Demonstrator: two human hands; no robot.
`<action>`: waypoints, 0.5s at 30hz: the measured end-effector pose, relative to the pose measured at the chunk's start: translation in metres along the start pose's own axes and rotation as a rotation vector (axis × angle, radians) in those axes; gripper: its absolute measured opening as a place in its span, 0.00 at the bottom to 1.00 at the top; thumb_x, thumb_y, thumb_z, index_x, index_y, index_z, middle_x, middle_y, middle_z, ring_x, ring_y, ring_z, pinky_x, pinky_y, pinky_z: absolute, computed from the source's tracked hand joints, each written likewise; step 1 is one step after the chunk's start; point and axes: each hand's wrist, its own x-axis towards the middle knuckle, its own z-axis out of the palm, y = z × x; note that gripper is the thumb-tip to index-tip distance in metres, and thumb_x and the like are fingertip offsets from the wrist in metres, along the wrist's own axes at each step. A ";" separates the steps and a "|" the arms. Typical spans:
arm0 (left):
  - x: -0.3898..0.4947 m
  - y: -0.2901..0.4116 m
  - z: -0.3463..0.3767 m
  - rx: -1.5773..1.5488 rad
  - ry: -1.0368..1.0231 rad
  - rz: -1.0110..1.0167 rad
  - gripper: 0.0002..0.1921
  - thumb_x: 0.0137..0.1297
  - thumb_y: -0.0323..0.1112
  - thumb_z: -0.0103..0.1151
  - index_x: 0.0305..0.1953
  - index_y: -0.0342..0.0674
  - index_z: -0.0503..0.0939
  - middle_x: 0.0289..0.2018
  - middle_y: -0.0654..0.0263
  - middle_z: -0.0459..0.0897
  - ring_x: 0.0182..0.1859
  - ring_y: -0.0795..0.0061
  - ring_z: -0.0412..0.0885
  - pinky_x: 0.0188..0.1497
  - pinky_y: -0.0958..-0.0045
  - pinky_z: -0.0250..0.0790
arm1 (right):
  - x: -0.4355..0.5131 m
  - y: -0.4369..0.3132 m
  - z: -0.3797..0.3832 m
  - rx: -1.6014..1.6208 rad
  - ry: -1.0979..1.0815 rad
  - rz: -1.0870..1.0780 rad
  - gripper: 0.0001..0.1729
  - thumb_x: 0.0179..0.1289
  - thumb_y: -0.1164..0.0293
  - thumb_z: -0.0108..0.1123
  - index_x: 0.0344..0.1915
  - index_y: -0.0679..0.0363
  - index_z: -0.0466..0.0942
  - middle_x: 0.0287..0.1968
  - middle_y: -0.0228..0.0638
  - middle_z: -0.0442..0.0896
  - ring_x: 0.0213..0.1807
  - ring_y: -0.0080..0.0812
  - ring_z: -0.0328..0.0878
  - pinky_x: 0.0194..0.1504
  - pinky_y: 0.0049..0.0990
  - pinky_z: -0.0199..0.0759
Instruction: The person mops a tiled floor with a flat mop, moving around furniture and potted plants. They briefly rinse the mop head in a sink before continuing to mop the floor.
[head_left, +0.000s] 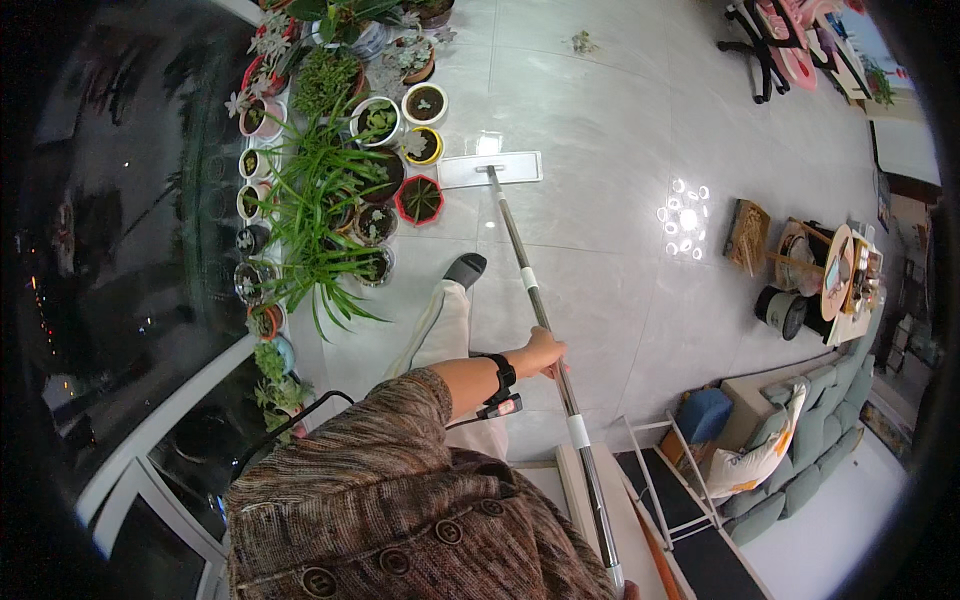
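My left hand (543, 350) grips the middle of a flat mop's metal pole (531, 285), below a wristwatch with a black strap (504, 377). At the bottom edge, only a sliver of my right hand (631, 591) shows, around the pole's upper end. The white rectangular mop head (517, 168) lies flat on the tiles. Its left end is right beside a red-rimmed flowerpot (419, 201) and a yellow-rimmed flowerpot (426, 146). One foot in a dark slipper (465, 270) stands left of the pole.
Crowded potted plants (319, 202) line the window (150, 225) at left. A leafy clump (582, 43) lies on the glossy tile floor (600, 135). To the right are an office chair's base (757, 64), a wooden box (747, 236), a dark bin (781, 311), a metal frame (682, 480) and a sofa (817, 420).
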 end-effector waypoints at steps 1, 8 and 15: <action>-0.001 0.004 -0.004 0.020 -0.012 -0.005 0.23 0.57 0.25 0.45 0.45 0.29 0.42 0.30 0.52 0.67 0.25 0.58 0.78 0.24 0.52 0.75 | -0.006 0.001 0.003 0.010 0.005 -0.013 0.25 0.58 0.58 0.56 0.52 0.57 0.68 0.27 0.47 0.78 0.21 0.43 0.72 0.22 0.36 0.65; 0.024 0.043 -0.030 0.096 0.001 0.066 0.22 0.56 0.24 0.44 0.46 0.28 0.44 0.29 0.49 0.69 0.23 0.56 0.78 0.22 0.53 0.74 | -0.014 -0.012 0.048 -0.029 -0.007 -0.072 0.29 0.57 0.56 0.57 0.56 0.56 0.65 0.23 0.43 0.78 0.15 0.41 0.69 0.18 0.36 0.64; 0.044 0.087 -0.041 0.192 0.117 0.112 0.19 0.57 0.26 0.42 0.46 0.26 0.47 0.27 0.48 0.70 0.21 0.56 0.77 0.20 0.51 0.73 | 0.018 -0.078 0.038 0.147 -0.091 0.052 0.19 0.58 0.63 0.55 0.48 0.60 0.71 0.24 0.50 0.77 0.23 0.38 0.75 0.25 0.36 0.66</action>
